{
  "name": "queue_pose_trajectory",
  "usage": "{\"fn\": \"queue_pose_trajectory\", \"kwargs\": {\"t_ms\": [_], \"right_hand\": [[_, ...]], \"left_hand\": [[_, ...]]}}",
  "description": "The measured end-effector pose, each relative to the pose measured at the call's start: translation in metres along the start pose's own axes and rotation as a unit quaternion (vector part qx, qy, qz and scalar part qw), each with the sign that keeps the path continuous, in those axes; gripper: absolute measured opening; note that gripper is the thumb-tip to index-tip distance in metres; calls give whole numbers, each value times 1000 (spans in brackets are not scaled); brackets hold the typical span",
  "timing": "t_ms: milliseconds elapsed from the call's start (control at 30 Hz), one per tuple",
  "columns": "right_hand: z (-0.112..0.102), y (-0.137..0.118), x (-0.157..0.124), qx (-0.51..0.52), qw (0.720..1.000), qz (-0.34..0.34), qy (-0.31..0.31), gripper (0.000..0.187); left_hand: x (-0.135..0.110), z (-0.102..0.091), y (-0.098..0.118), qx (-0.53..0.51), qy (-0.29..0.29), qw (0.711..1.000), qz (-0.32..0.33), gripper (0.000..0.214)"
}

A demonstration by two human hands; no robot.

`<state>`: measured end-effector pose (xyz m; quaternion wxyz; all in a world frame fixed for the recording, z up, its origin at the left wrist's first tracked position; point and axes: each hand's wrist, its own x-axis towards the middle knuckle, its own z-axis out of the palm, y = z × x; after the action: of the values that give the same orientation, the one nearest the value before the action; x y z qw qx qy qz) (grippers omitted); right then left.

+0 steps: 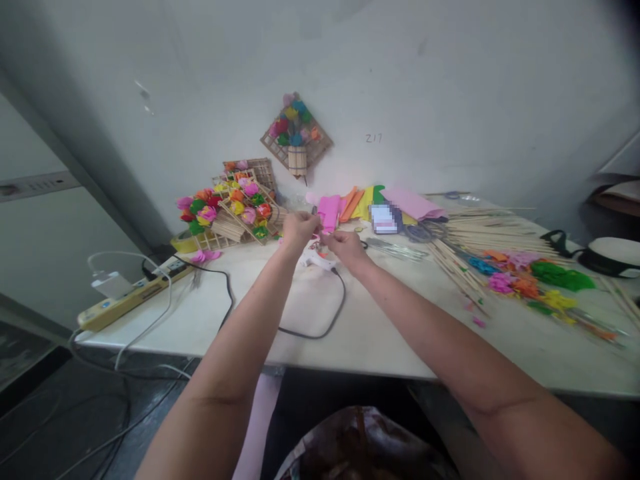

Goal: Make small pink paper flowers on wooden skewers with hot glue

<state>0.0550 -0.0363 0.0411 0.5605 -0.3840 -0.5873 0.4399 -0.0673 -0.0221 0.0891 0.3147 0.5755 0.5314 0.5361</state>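
My left hand point(299, 230) and my right hand point(347, 248) meet over the back part of the table, fingertips pinched and close together. Between them shows a small pink piece of crepe paper point(325, 235); its exact shape is too small to make out. Just below my hands lies a white glue gun point(317, 260), with a black cord running from it in a loop. Behind my fingers are folded sheets of pink crepe paper point(329, 212), orange crepe paper point(351, 204) and yellow crepe paper point(364, 204).
Stick frames with colourful paper flowers point(240, 200) stand at the left, near a yellow power strip point(135, 297). A phone point(383, 219), thin wooden sticks point(485, 233) and loose paper flowers point(525, 287) lie to the right. One flower panel point(297, 160) hangs on the wall.
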Motion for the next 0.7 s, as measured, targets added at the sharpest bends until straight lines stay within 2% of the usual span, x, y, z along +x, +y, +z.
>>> {"fn": "queue_pose_trajectory", "kwargs": {"t_ms": [67, 133, 167, 267, 333, 400, 467, 533, 567, 667, 700], "right_hand": [[-6, -1, 4, 46, 998, 22, 33, 22], [-9, -2, 7, 113, 992, 32, 40, 14], [-9, -3, 8, 148, 989, 25, 16, 19], [0, -8, 8, 224, 968, -14, -111, 38], [8, -10, 5, 225, 961, -11, -160, 34], [12, -10, 3, 176, 967, 20, -183, 24], [11, -7, 3, 117, 974, 54, -185, 21], [3, -3, 5, 93, 979, 73, -166, 22], [-4, -2, 7, 101, 981, 72, -146, 23], [-29, -2, 14, 142, 985, 62, -71, 30], [-38, -3, 17, 152, 986, 56, -51, 32]], "left_hand": [[-3, -8, 8, -75, -31, 996, 24, 19], [-6, -14, 14, -143, -103, 984, 28, 21], [-8, -15, 16, -165, -139, 976, 22, 22], [-12, -14, 20, -193, -216, 957, -10, 23], [-12, -15, 21, -192, -247, 949, -34, 24], [-9, -23, 20, -173, -262, 948, -50, 24], [-4, -38, 19, -121, -247, 960, -49, 25], [3, -57, 13, -45, -186, 981, -37, 25], [7, -67, 8, -4, -138, 990, -35, 25], [16, -93, -15, 125, -39, 988, -87, 21], [18, -100, -25, 164, -28, 980, -108, 18]]}}
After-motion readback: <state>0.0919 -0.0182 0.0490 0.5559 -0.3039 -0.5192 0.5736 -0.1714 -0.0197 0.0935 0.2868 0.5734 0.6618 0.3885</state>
